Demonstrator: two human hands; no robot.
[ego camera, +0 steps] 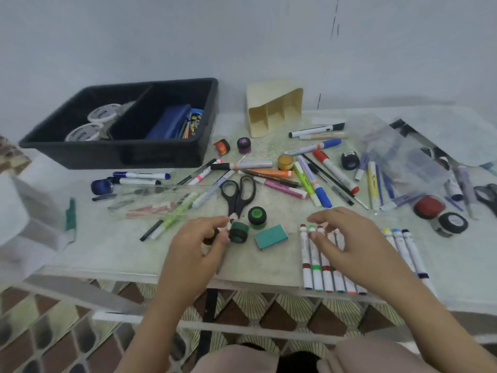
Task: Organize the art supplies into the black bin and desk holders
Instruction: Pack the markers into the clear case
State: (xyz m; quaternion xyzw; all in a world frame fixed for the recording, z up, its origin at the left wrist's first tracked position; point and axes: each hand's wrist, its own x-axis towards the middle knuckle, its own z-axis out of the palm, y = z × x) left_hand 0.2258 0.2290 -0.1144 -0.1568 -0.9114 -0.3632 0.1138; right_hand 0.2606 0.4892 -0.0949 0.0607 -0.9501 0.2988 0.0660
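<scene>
Markers, pens and small paint jars lie scattered over the pale table (134, 254). My left hand (197, 244) curls round a small dark paint jar (209, 237), and its fingertips touch a green jar (238, 232) lying on its side. My right hand (347, 244) hovers with spread, relaxed fingers over a row of white markers (320, 267) at the front edge. At the back left, the black bin (121, 156) holds tape rolls (103, 114) and a blue pouch (169, 122). A cream desk holder (269, 111) stands behind the pile.
Black scissors (239, 195), a black-lidded green jar (256, 215) and a teal eraser (271, 236) lie just beyond my hands. A clear tray (161, 200) sits left of the scissors. A plastic bag (398, 157) and more scissors (486, 195) are at the right.
</scene>
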